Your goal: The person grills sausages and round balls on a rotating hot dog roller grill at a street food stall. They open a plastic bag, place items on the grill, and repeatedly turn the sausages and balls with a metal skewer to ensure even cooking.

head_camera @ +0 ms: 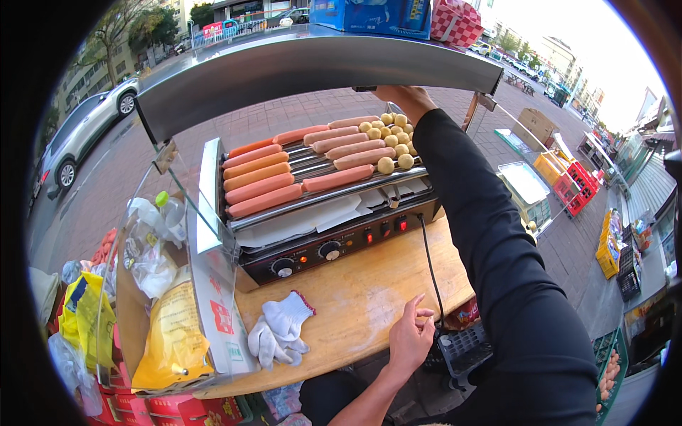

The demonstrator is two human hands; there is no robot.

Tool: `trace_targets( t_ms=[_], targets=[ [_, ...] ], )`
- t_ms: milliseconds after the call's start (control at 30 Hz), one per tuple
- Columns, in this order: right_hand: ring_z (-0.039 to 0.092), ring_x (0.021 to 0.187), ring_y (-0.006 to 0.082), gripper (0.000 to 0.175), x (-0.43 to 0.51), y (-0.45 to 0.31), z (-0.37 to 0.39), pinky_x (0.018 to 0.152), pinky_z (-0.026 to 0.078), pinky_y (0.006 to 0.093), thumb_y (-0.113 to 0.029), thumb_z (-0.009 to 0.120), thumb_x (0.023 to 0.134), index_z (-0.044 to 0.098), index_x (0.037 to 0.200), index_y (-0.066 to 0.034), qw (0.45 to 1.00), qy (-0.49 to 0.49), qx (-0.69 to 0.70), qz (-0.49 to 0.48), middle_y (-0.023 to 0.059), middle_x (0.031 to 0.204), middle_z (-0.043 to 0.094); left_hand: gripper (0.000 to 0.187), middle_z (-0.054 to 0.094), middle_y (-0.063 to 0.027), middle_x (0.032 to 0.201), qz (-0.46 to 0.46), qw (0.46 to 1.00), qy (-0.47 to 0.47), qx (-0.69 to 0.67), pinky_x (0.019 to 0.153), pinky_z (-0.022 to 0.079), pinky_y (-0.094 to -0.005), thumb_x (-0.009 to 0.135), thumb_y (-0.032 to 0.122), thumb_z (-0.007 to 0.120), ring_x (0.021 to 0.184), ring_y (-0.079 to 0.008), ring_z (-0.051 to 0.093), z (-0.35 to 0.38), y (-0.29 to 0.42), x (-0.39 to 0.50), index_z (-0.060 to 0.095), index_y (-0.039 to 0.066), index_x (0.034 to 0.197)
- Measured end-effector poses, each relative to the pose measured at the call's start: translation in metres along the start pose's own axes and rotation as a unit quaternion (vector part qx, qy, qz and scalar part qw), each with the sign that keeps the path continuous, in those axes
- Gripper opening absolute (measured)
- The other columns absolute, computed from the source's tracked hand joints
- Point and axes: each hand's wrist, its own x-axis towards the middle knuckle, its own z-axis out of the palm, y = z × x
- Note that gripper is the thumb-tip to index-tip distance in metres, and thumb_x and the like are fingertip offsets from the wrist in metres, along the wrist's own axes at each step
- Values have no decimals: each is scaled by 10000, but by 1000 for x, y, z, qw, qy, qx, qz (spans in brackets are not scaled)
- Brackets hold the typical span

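My right hand, at the end of a black sleeve, reaches over the roller grill to the lower edge of the metal canopy. It is beside a small dark fitting; its fingertips are hidden. Sausages lie in rows across the rollers, with several round balls at the right. My left hand hovers by the wooden tabletop's front edge, fingers apart and holding nothing, near the black power cord. White knitted gloves lie on the tabletop to its left.
A cardboard box at the left holds a yellow bag and a green-capped bottle. Glass side panels flank the grill. A blue box tops the canopy. A black plastic crate stands below the table's right edge.
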Motion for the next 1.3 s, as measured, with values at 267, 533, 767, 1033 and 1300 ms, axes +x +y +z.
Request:
trace_targets(
  t_ms=[267, 533, 767, 1033, 1300],
  targets=[
    [731, 1099, 422, 213, -4, 1, 6, 926, 600, 504, -118, 665, 1011, 751, 1182, -24, 999, 0, 33, 32, 238, 1224, 770, 597, 807, -107, 1152, -1, 1000, 4, 4, 782, 610, -362, 976, 63, 688, 830, -203, 778, 1, 0, 0, 527, 33, 1549],
    [716, 1146, 443, 283, -3, 23, 44, 976, 576, 520, -75, 688, 935, 755, 1200, -4, 994, -38, 48, 85, 273, 1240, 751, 579, 791, -132, 1151, -2, 1000, -2, -3, 789, 600, -320, 977, 24, 666, 823, -160, 761, 0, 1, 0, 529, 2, 1539],
    [713, 1138, 456, 273, -2, 27, 44, 961, 571, 529, -37, 693, 901, 769, 1162, -6, 993, -21, 54, 102, 284, 1206, 756, 585, 794, -129, 1148, 2, 1000, -1, -4, 786, 597, -319, 971, 25, 669, 816, -161, 759, 2, 0, 0, 531, 4, 1539],
    [731, 1043, 440, 232, -1, 20, 31, 843, 584, 546, -136, 664, 980, 772, 1158, -34, 992, 68, 72, 76, 230, 1176, 779, 587, 795, -130, 1150, 0, 1000, -1, 2, 790, 598, -319, 967, 22, 672, 825, -162, 757, 2, 1, -1, 537, 6, 1538],
    [733, 1095, 457, 271, -4, 32, 51, 903, 598, 546, -137, 652, 985, 762, 1210, -34, 990, 5, 50, 135, 243, 1203, 771, 591, 796, -129, 1153, 3, 1000, -1, 3, 789, 598, -322, 966, 11, 672, 825, -163, 758, 2, 1, 0, 534, 11, 1541]
  ],
)
